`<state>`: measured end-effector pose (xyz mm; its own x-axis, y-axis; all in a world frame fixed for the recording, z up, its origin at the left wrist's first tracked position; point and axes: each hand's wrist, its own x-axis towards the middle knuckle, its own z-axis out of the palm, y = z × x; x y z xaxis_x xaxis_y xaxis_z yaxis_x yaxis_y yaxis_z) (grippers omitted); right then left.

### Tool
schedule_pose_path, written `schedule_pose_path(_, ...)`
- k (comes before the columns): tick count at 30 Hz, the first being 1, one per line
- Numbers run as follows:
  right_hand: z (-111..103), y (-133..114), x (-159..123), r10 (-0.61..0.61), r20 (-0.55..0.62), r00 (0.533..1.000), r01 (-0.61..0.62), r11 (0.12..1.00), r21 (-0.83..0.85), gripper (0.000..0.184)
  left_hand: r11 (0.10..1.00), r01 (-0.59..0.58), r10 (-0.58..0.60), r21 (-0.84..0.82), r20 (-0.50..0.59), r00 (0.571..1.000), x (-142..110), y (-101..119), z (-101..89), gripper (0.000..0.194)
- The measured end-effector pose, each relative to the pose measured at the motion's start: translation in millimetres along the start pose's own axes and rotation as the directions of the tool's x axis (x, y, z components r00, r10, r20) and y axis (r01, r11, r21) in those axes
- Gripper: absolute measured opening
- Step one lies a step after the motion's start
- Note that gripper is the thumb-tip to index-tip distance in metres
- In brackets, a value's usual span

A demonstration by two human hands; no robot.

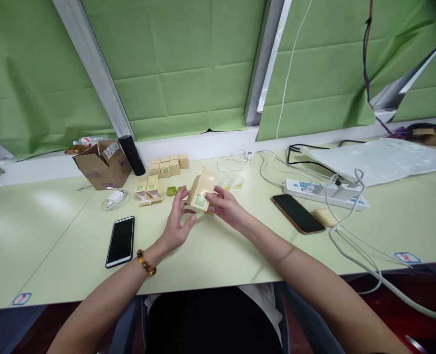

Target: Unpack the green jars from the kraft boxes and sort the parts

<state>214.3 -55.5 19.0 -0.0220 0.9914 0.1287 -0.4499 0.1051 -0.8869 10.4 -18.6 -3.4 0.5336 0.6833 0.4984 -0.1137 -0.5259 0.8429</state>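
A small cream-coloured cardboard box [205, 183] with a green square label is held tilted above the table, a flap standing up at its top. My right hand [228, 207] grips it from the right, thumb on the front near the label. My left hand [176, 225] is at the box's left side, fingers apart and thumb away from it; whether a fingertip touches the cardboard I cannot tell. Behind the hands lie a small green case [171, 191] and small clear containers [237, 182] with yellow bits inside. Two opened cream boxes [150, 191] stand to the left.
Several closed small boxes [165, 169] stand at the back, beside a black cylinder [132, 155] and a brown carton [102, 166]. One phone [120, 241] lies left, another phone [298, 213] right. A power strip [324, 193] with looping cables occupies the right, before a white plastic bag [383, 160].
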Motion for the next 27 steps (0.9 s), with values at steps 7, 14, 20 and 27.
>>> schedule_pose_path(7,3,15,0,-0.03,-0.068,0.997,0.027,0.999,-0.039,0.056,0.996,0.044,-0.045,-0.083,-0.01,0.999,3,-2,4.0,0.072)
schedule_pose_path(14,4,20,-1,-0.038,-0.1,0.994,0.033,0.998,-0.05,0.058,0.993,0.067,-0.068,-0.095,-0.01,0.998,3,-6,2.9,0.07)
schedule_pose_path(20,6,25,-2,-0.06,-0.094,0.994,0.053,0.996,-0.074,0.058,0.987,0.076,-0.079,-0.14,-0.017,0.997,3,-6,3.7,0.069)
schedule_pose_path(27,8,26,-3,-0.072,-0.09,0.993,0.064,0.995,-0.079,0.057,0.977,0.066,-0.075,-0.205,-0.038,0.996,2,-6,4.5,0.068)
